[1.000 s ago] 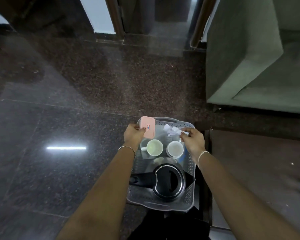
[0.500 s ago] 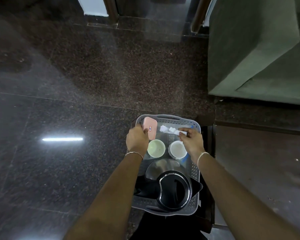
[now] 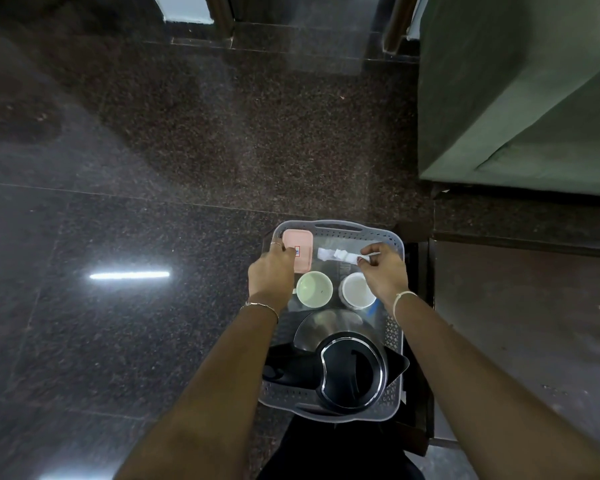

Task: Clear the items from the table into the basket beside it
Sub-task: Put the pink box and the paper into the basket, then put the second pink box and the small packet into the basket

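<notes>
A grey perforated plastic basket point(image 3: 397, 244) stands on the dark floor below me. Inside lie a black electric kettle point(image 3: 352, 370), a pale green cup point(image 3: 314, 289) and a white cup point(image 3: 357, 291). My left hand point(image 3: 271, 271) rests its fingertips on a pink flat box point(image 3: 300, 244) lying in the basket's far left corner. My right hand point(image 3: 383, 271) pinches the end of several white sachets point(image 3: 336, 253) that lie against the basket's far side.
Polished dark granite floor point(image 3: 153, 168) spreads to the left and ahead. A green sofa point(image 3: 520, 91) stands at the upper right. A dark wooden table point(image 3: 520, 306) lies right of the basket. Door frames line the far wall.
Both hands have gone down into the basket. The pink box went from held upright above the rim to lying flat in the far left corner; the sachets dropped to the basket's far side.
</notes>
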Motion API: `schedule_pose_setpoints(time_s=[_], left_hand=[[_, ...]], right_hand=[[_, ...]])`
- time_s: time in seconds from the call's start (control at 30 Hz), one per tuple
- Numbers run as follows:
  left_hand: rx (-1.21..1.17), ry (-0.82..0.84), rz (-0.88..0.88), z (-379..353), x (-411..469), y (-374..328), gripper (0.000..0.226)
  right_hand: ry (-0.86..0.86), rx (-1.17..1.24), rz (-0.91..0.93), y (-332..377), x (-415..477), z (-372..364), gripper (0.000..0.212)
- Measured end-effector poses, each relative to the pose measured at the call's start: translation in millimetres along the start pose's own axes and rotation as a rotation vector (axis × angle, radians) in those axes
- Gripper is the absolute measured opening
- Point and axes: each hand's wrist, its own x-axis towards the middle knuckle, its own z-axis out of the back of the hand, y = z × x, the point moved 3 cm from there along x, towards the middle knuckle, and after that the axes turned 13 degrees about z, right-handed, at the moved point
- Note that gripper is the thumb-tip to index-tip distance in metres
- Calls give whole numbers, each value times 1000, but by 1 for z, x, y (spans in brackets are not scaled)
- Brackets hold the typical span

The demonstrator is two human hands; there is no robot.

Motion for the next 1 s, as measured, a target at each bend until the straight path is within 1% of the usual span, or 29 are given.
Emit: schedule_pose_setpoints(time_s=[0.07, 0.2, 0.33, 0.43, 0.53, 0.77, 1.0], left_hand=[[64, 2, -27, -2, -2, 0, 38], [111, -11, -52, -2, -3, -1, 39], [107, -8, -50, -2, -4, -3, 37], [77, 0, -26, -3, -5, -5, 37], [22, 5, -5, -5, -7, -7, 36], [-216, -53, 28, 15, -15, -21, 29], [-473, -53, -44, 67, -43, -67, 29]], right_hand=[[65, -103, 43, -1, 3, -3, 7], [137, -285, 144, 1, 8, -8, 12], [136, -418, 214, 7, 11, -8, 19], [129, -483, 248, 8, 13, -6, 29], [162, -555, 283, 6, 11, 0, 38], [106, -474, 297, 11, -10, 32, 38], [-50, -329, 337, 21, -48, 90, 28]])
